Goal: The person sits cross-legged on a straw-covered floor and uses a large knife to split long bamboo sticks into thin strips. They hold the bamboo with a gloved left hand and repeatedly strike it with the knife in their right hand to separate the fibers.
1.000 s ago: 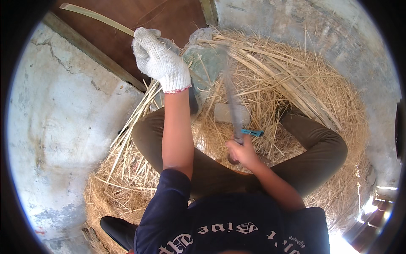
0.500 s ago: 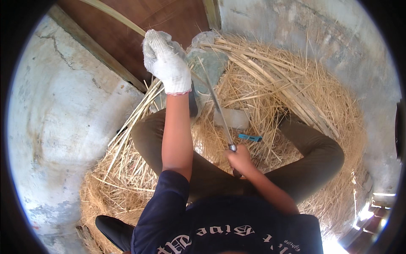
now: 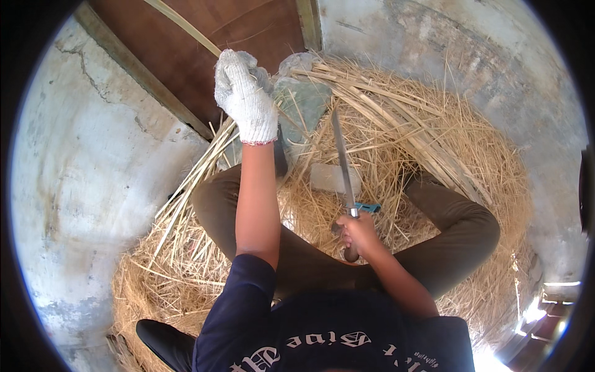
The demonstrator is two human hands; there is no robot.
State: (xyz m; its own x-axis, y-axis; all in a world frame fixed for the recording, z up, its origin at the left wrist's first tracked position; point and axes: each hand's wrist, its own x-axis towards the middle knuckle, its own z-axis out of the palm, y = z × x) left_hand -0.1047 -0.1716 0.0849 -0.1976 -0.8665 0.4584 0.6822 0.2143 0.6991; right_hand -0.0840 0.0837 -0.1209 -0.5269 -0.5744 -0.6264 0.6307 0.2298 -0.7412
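Note:
My left hand [image 3: 245,96], in a white knitted glove, is closed around a long pale bamboo strip [image 3: 183,23]. The strip runs up past the fist toward the top edge. In my bare right hand [image 3: 361,234] is the dark handle of a long knife [image 3: 343,158], its narrow blade pointing up and slightly left, apart from the strip. Beneath the blade lies a grey rectangular stone block [image 3: 328,178]. A small blue tool [image 3: 369,207] rests on the shavings just beyond my right hand, partly hidden by the knife.
Bundled strips [image 3: 421,136] lie at the far right, and thinner split strips [image 3: 186,208] beside my left knee. Fine shavings [image 3: 489,186] cover the ground around my crossed legs. A brown door [image 3: 248,28] and grey plastered walls [image 3: 93,173] close in the space.
The knife has swung rightward, its tip now away from the strip, and my right hand has shifted slightly right and down. My left hand has come down a little, still holding the strip.

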